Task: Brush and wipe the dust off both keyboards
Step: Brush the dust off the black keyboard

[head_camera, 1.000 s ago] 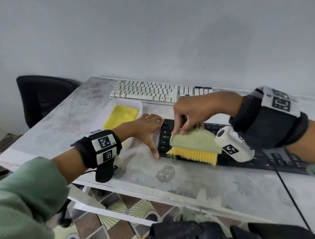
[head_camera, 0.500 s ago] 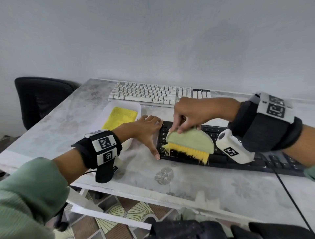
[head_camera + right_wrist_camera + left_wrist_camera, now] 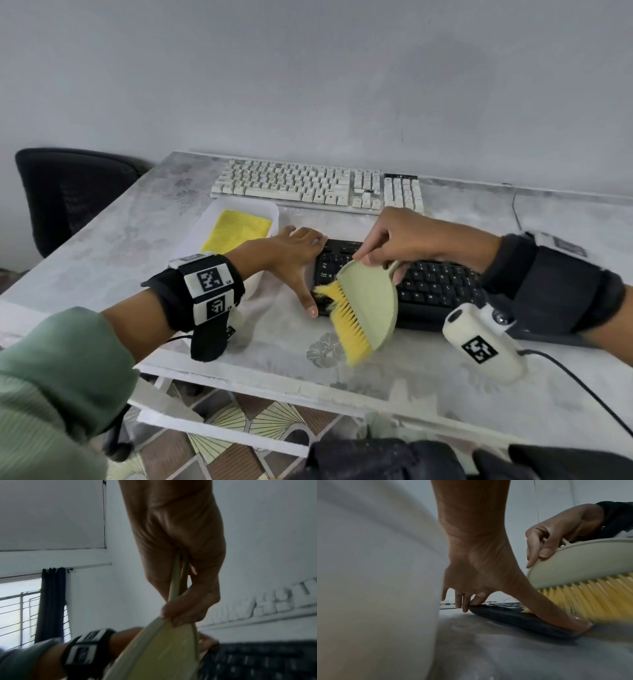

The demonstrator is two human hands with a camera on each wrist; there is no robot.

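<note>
Black flat keyboard (image 3: 428, 284) lies on the near part of the pale marbled table (image 3: 144, 236), left end under work. Pale green half-round hand brush with yellow bristles (image 3: 366, 305), tilted, bristles at the keyboard's near-left corner. Right hand (image 3: 394, 240) above the keys, wrist raised, fingertips curled down and pinching the brush's upper edge. Left hand (image 3: 291, 253) spread flat at the keyboard's left end; thumb (image 3: 556, 616) stretched along the near-left corner, fingers on the far corner, nothing gripped. White keyboard (image 3: 318, 186) farther back, well apart. White rectangular tray (image 3: 263, 209) holding a yellow cloth (image 3: 239, 229), just left of the left hand.
</note>
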